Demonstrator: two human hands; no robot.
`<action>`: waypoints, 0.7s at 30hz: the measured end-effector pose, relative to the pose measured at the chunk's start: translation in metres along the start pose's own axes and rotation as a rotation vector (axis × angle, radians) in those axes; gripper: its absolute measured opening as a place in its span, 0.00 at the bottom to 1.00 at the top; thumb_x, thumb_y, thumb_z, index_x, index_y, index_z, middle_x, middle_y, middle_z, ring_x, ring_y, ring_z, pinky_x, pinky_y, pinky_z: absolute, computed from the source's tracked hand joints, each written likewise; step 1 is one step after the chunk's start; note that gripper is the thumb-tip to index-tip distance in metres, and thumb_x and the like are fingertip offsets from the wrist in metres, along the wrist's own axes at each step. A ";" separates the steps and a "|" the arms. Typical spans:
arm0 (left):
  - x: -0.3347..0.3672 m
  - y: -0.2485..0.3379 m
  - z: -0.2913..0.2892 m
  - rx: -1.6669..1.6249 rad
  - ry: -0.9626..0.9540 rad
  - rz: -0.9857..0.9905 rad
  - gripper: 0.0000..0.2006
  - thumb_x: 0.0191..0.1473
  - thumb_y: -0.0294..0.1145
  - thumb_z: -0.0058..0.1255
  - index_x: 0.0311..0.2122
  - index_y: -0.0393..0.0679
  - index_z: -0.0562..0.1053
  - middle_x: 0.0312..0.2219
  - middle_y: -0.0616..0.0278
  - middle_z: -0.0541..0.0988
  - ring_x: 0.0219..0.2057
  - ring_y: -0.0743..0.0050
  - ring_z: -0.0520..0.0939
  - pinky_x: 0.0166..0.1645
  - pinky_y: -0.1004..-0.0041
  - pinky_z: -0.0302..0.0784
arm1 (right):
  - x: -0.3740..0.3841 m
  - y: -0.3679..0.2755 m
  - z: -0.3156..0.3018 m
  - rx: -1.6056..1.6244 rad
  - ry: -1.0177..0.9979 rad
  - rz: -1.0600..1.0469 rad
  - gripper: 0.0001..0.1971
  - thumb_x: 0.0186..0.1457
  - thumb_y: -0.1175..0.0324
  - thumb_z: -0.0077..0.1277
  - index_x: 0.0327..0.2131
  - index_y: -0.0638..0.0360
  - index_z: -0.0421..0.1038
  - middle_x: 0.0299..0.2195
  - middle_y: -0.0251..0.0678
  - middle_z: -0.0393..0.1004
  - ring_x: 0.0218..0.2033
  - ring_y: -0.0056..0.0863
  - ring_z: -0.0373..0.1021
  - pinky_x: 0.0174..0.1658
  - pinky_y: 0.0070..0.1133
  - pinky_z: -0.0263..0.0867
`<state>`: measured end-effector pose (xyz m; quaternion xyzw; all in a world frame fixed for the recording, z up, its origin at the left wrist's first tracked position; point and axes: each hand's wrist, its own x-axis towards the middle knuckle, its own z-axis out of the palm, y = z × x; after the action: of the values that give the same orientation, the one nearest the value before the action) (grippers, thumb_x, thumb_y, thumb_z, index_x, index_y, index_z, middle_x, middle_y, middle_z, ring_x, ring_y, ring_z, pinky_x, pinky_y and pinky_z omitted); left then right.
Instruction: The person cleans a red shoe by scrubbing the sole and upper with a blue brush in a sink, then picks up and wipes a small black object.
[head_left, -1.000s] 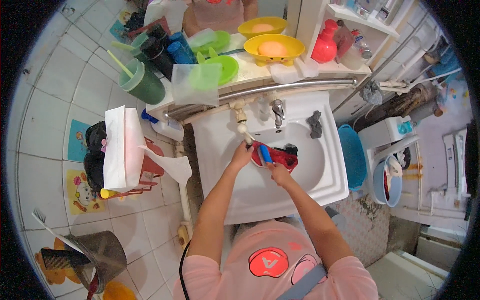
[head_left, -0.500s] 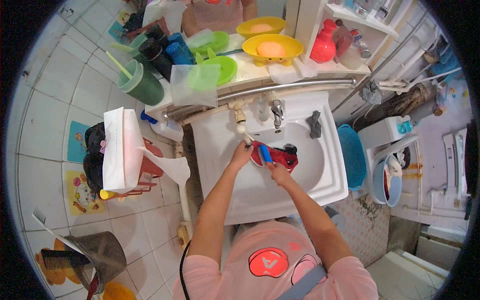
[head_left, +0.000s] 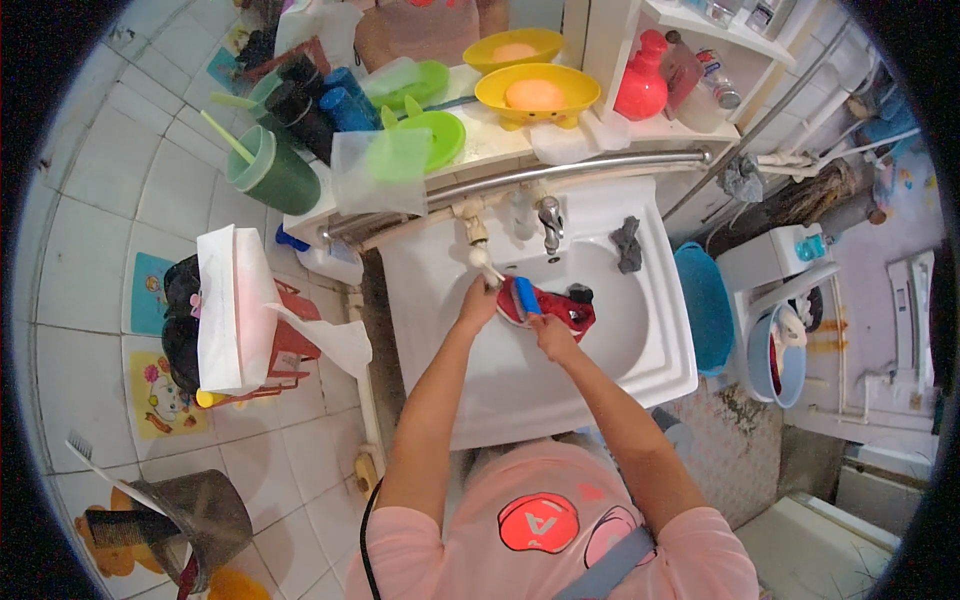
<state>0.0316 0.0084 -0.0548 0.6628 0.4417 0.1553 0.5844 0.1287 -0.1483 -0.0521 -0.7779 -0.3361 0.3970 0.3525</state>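
A red shoe (head_left: 575,318) with a pale sole edge and a black part at its right end lies in the white sink (head_left: 510,395). My left hand (head_left: 478,305) is closed on the shoe's left end, just below a white tap (head_left: 481,258). Its fingertips are partly hidden there. In my right hand (head_left: 553,338) is the handle of a blue brush (head_left: 525,294), whose head rests against the upper side of the shoe. The bristles cannot be made out clearly.
Behind the sink stands a chrome faucet (head_left: 550,226), and a dark grey rag (head_left: 627,246) lies on the rim. A metal rail (head_left: 560,172) runs below the shelf holding a yellow soap dish (head_left: 538,97) and green cup (head_left: 272,172). To the right is a blue basin (head_left: 703,310).
The brush has shifted slightly up and left along the shoe, with my right hand following. My left hand keeps its hold, and the whole view has moved a little.
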 end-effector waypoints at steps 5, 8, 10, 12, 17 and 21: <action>-0.004 -0.014 -0.010 -0.124 -0.001 0.050 0.11 0.49 0.28 0.42 0.38 0.35 0.66 0.31 0.51 0.74 0.34 0.60 0.75 0.40 0.69 0.67 | 0.003 -0.008 0.014 -0.084 0.219 -0.053 0.25 0.52 0.48 0.37 0.27 0.65 0.64 0.15 0.39 0.65 0.13 0.31 0.65 0.15 0.27 0.59; -0.006 -0.009 -0.021 -0.036 -0.020 0.064 0.11 0.50 0.29 0.42 0.39 0.35 0.66 0.31 0.51 0.74 0.33 0.63 0.75 0.38 0.70 0.68 | 0.002 -0.021 0.000 -0.107 0.129 -0.015 0.25 0.53 0.49 0.37 0.28 0.68 0.66 0.21 0.49 0.67 0.23 0.41 0.65 0.25 0.32 0.60; -0.015 0.002 -0.013 -0.120 -0.062 -0.051 0.12 0.51 0.30 0.42 0.39 0.36 0.66 0.31 0.54 0.74 0.30 0.69 0.75 0.33 0.72 0.70 | -0.002 -0.030 -0.012 -0.029 -0.011 0.206 0.25 0.54 0.51 0.36 0.28 0.70 0.67 0.27 0.58 0.68 0.33 0.51 0.67 0.35 0.36 0.61; -0.011 -0.002 -0.024 -0.050 -0.046 -0.041 0.11 0.52 0.31 0.41 0.40 0.38 0.65 0.31 0.58 0.73 0.30 0.72 0.75 0.32 0.72 0.72 | -0.015 -0.035 0.001 0.079 -0.024 0.004 0.25 0.54 0.51 0.36 0.29 0.70 0.67 0.27 0.57 0.69 0.33 0.50 0.66 0.36 0.36 0.61; -0.018 0.022 -0.018 -0.202 -0.069 -0.220 0.11 0.53 0.32 0.40 0.40 0.39 0.65 0.30 0.62 0.71 0.29 0.74 0.74 0.31 0.72 0.76 | -0.012 0.001 0.010 0.022 -0.026 0.099 0.21 0.53 0.51 0.39 0.30 0.63 0.65 0.14 0.33 0.63 0.13 0.22 0.62 0.15 0.22 0.56; -0.013 0.013 -0.026 -0.298 -0.122 -0.224 0.10 0.53 0.31 0.39 0.40 0.40 0.65 0.32 0.61 0.72 0.31 0.71 0.75 0.33 0.72 0.76 | -0.025 -0.018 0.024 0.029 -0.010 -0.017 0.21 0.53 0.51 0.39 0.31 0.64 0.65 0.17 0.39 0.67 0.17 0.27 0.65 0.23 0.25 0.60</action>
<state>0.0111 0.0160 -0.0323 0.5240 0.4484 0.1124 0.7153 0.0922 -0.1523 -0.0381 -0.7676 -0.3388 0.4028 0.3656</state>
